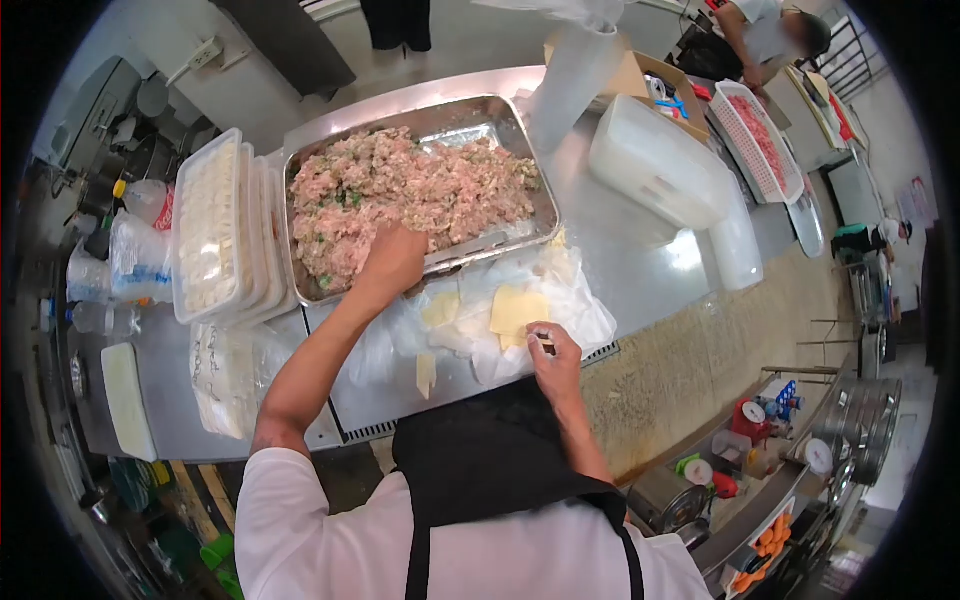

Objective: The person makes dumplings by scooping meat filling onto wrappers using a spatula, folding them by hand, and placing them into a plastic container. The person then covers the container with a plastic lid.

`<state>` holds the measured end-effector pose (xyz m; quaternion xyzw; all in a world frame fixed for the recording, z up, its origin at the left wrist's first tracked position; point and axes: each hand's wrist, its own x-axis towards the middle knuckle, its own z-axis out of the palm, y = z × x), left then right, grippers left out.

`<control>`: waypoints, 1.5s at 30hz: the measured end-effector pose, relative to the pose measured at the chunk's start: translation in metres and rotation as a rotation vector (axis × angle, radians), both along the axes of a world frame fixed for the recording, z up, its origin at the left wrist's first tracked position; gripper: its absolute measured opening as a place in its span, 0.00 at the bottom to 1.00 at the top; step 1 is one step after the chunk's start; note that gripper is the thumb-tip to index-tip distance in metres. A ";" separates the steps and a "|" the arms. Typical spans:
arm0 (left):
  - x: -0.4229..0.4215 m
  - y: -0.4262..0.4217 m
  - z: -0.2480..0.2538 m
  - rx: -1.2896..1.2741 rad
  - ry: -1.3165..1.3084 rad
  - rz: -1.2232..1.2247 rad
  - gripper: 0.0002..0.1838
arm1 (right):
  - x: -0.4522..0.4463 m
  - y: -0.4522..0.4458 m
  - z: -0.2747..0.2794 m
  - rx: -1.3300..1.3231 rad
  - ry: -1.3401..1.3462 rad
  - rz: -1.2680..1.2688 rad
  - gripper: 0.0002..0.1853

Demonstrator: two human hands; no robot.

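A steel tray [548,215] holds a large heap of pink minced meat [440,190] with green bits. My left hand [398,258] reaches over the tray's near edge at the meat, its fingers bent down and their tips hidden. Yellow square wrappers [519,312] lie on white plastic sheeting [590,318] in front of the tray. At the wrappers' lower right corner is my right hand [554,350], its fingers curled together; what they grip, if anything, is too small to name. A narrow yellow strip [426,374] lies nearer to me.
Stacked lidded boxes [212,230] of pale pieces stand left of the tray. Translucent containers [665,165], a cardboard box [625,80] and a white basket [765,140] of red meat are at the right. Another person [755,40] is at the upper right.
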<state>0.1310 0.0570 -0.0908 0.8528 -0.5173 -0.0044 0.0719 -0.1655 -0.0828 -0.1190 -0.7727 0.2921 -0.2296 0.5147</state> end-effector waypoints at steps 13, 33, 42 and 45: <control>0.012 -0.017 -0.007 0.185 0.177 0.033 0.08 | -0.016 -0.011 -0.004 -0.048 0.050 -0.104 0.07; 0.035 -0.017 0.014 0.418 0.411 -0.054 0.11 | -0.035 -0.001 -0.007 -0.022 0.058 -0.186 0.07; 0.020 -0.003 0.031 0.289 0.423 -0.059 0.11 | -0.039 0.001 0.005 -0.024 0.048 -0.195 0.07; 0.004 0.000 0.042 0.234 0.308 0.006 0.11 | -0.042 0.001 0.001 -0.015 0.010 -0.192 0.07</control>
